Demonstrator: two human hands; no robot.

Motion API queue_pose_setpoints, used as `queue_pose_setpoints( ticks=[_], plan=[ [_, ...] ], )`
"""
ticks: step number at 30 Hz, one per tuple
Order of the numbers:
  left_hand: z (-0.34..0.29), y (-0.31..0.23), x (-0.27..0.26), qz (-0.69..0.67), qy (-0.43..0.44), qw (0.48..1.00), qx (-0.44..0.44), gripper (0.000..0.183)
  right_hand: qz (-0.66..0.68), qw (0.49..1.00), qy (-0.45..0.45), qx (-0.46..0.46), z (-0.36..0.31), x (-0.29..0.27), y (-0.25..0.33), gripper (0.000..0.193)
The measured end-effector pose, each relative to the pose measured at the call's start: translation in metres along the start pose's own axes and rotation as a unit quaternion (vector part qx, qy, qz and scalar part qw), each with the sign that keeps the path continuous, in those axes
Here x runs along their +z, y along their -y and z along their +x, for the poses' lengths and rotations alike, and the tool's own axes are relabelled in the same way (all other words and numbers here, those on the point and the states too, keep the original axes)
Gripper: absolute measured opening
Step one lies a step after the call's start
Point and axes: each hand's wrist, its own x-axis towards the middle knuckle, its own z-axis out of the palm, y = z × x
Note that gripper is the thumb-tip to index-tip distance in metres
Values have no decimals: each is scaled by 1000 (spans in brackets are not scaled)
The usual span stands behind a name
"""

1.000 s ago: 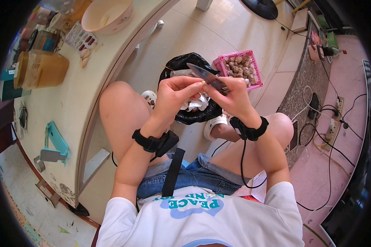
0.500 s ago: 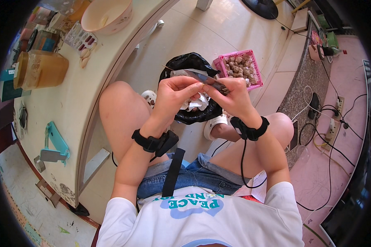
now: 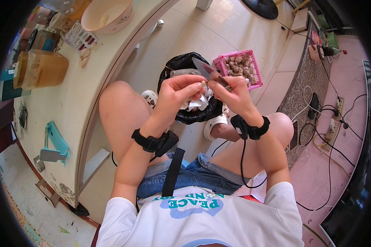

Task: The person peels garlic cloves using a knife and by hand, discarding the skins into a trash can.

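I sit with both hands raised over a black-lined bin [image 3: 181, 66] on the floor. My left hand [image 3: 175, 95] pinches a small pale clove-like piece [image 3: 203, 84] between its fingertips. My right hand [image 3: 231, 94] grips a knife [image 3: 205, 69], its blade pointing up and left, touching the piece. White peelings [image 3: 198, 103] lie in the bin below my hands. Both wrists wear black straps.
A pink basket [image 3: 251, 66] of brownish lumps stands beyond the bin. To the left runs a cream counter [image 3: 76, 103] with a bowl [image 3: 107, 14], an amber jar [image 3: 43, 70] and a teal holder [image 3: 55, 142]. Cables and power strips [image 3: 329, 131] lie right.
The knife blade has tilted and shifted slightly against the piece; both hands stay together over the bin.
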Motion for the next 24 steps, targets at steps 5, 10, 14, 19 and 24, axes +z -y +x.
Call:
queue_pose_setpoints(
  ticks=[5,10,14,19,24],
  plan=[
    [1,2,-3,-2,26,1000,12,15,-89,992,4,-90,0,0,2,19],
    [1,3,-3,10,24,1000,10,13,-113,989,-4,-93,0,0,6,19],
    [1,2,-3,16,20,1000,8,13,-114,990,-4,-88,0,0,5,19],
    [1,1,-2,26,23,999,12,12,-117,988,-6,-96,0,0,2,18],
    [0,0,-2,34,19,999,16,11,-116,988,-6,-98,-1,0,6,18]
  ],
)
